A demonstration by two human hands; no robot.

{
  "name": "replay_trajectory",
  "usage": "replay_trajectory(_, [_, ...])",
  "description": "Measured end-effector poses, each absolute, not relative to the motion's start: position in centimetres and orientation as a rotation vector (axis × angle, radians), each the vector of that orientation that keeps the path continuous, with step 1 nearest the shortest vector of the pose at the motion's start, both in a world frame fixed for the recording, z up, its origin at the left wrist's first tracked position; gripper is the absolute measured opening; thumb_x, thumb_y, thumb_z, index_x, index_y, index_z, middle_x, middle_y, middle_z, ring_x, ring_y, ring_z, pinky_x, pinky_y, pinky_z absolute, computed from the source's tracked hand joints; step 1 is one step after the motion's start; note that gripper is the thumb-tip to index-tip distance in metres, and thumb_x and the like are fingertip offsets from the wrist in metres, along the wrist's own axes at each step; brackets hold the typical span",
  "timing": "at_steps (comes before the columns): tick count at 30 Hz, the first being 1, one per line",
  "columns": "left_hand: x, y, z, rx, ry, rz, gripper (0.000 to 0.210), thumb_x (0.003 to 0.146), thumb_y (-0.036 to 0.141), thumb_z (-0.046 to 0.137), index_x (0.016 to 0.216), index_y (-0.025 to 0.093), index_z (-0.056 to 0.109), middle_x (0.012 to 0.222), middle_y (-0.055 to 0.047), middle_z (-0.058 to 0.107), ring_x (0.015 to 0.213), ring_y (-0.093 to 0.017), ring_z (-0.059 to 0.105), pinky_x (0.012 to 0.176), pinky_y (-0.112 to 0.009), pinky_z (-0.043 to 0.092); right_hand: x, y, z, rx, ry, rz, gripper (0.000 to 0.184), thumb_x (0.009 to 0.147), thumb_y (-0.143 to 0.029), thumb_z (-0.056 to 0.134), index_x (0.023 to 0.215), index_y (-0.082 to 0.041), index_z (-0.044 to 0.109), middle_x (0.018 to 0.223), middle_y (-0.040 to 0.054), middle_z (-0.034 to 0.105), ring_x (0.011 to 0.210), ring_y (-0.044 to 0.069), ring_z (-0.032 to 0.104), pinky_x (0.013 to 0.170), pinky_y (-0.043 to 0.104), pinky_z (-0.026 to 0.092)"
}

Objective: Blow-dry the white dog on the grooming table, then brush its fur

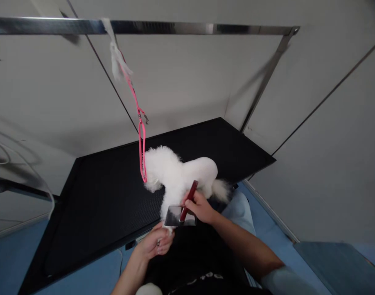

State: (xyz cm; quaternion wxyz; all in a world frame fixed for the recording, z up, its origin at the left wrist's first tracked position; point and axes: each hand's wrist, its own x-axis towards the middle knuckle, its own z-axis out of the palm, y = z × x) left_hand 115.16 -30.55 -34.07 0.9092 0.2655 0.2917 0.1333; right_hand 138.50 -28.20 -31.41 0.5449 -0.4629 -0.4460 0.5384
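A white fluffy dog (172,168) stands on the black ribbed table top (104,200), head to the left and bushy tail to the right. My left hand (157,241) is closed around the paw end of its front leg, at the table's near edge. In my right hand (201,207) is a slicker brush (189,197) with a dark red handle and a shiny metal back. The brush head lies against or just in front of that leg; its bristles are hidden. A pink loop leash (141,151) hangs down by the dog's head.
A metal bar (175,27) crosses above the table, with a white cloth strip (115,53) knotted on it that carries the leash. Its post (264,86) stands at the right. A grey wall (187,73) rises behind. A white cable (37,176) hangs at the left.
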Motion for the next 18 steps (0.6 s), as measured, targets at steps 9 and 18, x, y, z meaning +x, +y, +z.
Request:
replay_trajectory(9, [115.9,-32.3,-36.6,0.69,0.82,0.387,0.064,0.055,0.065,0.083,0.086,0.016,0.056,0.063,0.0,0.061,0.04,-0.007,0.047,0.035,-0.018,0.033,138.2,-27.9,-32.0,-1.221,-1.025,1.237,0.028,0.079,-0.049,0.061,0.079,-0.022,0.056,0.069,0.0001,0.061,0.059,0.015,0.054,0.058,0.029,0.046])
replay_trajectory(18, [117.6,-33.1,-38.4,1.288,0.955,0.444,0.054,0.075,0.07,0.062,0.074,0.016,0.056,0.056,0.005,0.043,0.05,-0.008,0.033,0.048,-0.023,0.026,139.1,-26.3,-29.3,-1.514,-1.293,0.967,0.01,0.078,-0.03,0.063,0.079,-0.021,0.058,0.068,-0.001,0.063,0.062,0.016,0.055,0.059,0.027,0.044])
